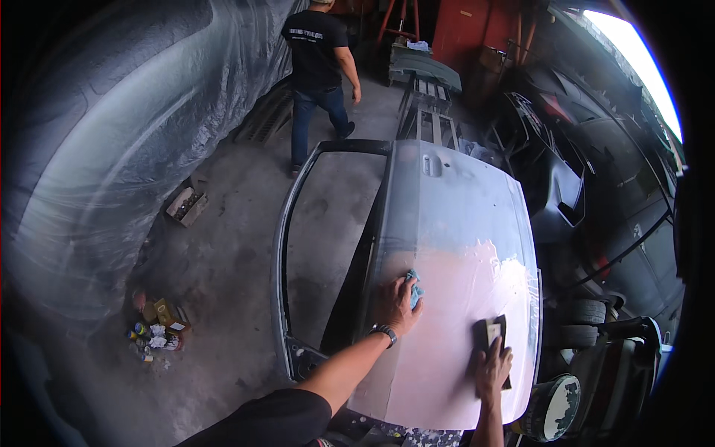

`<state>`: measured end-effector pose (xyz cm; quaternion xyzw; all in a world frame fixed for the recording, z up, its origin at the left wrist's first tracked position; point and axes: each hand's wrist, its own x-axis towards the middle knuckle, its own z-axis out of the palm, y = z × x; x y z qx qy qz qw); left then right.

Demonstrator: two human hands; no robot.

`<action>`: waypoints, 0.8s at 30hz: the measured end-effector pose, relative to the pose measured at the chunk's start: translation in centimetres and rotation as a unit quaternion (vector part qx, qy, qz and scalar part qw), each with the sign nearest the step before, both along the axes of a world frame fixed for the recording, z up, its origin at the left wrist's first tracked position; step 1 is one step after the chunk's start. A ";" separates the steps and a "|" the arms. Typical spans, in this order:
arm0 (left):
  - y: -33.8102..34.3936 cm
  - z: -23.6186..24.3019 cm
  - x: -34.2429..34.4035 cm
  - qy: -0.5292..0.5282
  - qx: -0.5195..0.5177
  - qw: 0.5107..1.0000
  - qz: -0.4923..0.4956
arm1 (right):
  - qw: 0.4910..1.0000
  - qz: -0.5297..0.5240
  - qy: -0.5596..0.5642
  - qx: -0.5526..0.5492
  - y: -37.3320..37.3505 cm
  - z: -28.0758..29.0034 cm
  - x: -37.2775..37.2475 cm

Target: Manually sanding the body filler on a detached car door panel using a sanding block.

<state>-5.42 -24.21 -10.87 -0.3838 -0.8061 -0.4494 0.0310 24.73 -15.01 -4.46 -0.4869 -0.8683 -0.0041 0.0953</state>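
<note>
A car door (458, 205) lies flat in front of me, grey at its far half and coated in wet-looking pinkish filler on its near half. My left hand (401, 311), with a dark watch on the wrist, is closed around a crumpled blue cloth (414, 290) and rests on the panel near the window frame. On the right part of the pink area, my right hand (491, 370) grips a sanding block (494, 331) with a dark sheet around it. The block sits against the surface, and my fingers partly cover it.
Another person (319, 67) stands at the far left with their back to me. Plastic sheeting (149, 141) covers a large form on the left. Cans and boxes (158, 328) sit on the floor. A bucket (555, 410), tyres (581, 313) and car panels (555, 171) are on the right.
</note>
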 end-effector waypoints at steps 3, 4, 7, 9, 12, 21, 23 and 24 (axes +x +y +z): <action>0.5 -0.1 0.1 0.001 0.032 0.999 -0.014 | 0.996 0.080 -0.029 -0.010 -4.6 -0.7 3.4; 0.6 0.1 0.2 0.000 0.033 0.999 -0.015 | 0.993 0.111 -0.040 -0.008 -4.3 -0.5 4.4; 0.6 0.4 0.0 -0.004 0.050 0.998 -0.030 | 0.998 0.069 -0.003 -0.009 3.0 0.8 3.0; 0.8 0.1 0.5 -0.008 0.064 0.997 -0.032 | 0.998 -0.004 0.034 0.051 9.0 -0.8 2.3; 0.8 0.2 0.5 0.001 0.043 0.998 -0.035 | 0.993 -0.052 0.003 0.107 16.1 -4.4 2.3; 1.3 -0.2 0.4 0.001 0.052 0.999 -0.011 | 0.989 -0.089 -0.006 0.115 10.6 -1.0 -1.9; 0.8 -0.4 0.5 0.002 0.046 0.999 -0.007 | 0.995 -0.064 -0.005 0.072 3.4 1.1 -3.4; 0.8 -0.4 0.1 0.006 0.044 0.999 -0.008 | 0.995 -0.052 -0.008 0.080 0.3 0.9 -3.3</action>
